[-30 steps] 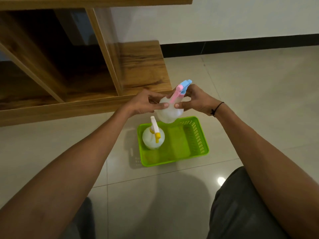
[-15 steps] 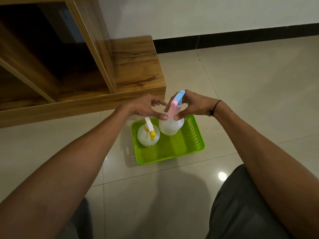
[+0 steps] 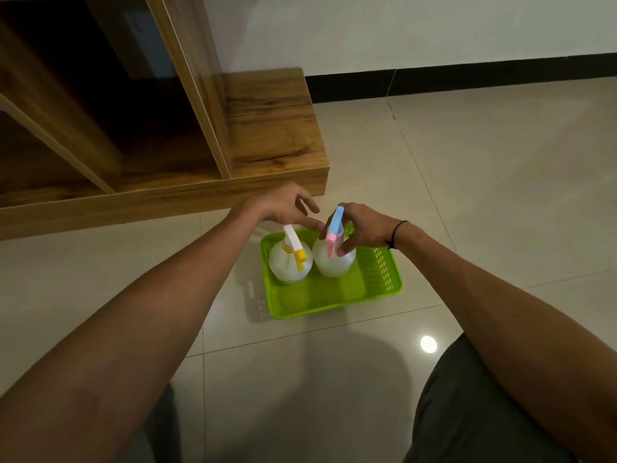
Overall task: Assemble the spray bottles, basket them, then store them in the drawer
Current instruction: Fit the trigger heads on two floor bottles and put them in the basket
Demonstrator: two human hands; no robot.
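A lime green basket (image 3: 377,289) sits on the tiled floor. Two round translucent spray bottles stand upright in its far half, side by side. The left bottle (image 3: 285,267) has a white and yellow spray head. The right bottle (image 3: 334,264) has a pink and blue spray head, and my right hand (image 3: 362,228) grips that head and neck from the right. My left hand (image 3: 283,205) hovers just above and behind the two bottles, fingers spread and holding nothing.
A wooden cabinet (image 3: 273,128) with dark open compartments stands on the floor just beyond the basket to the left. A white wall with a black skirting (image 3: 467,76) runs behind. My knee in dark trousers (image 3: 467,412) is at bottom right.
The pink and blue bottle came down from above the basket and now stands in it beside the yellow one. My left hand let go of it and opened.
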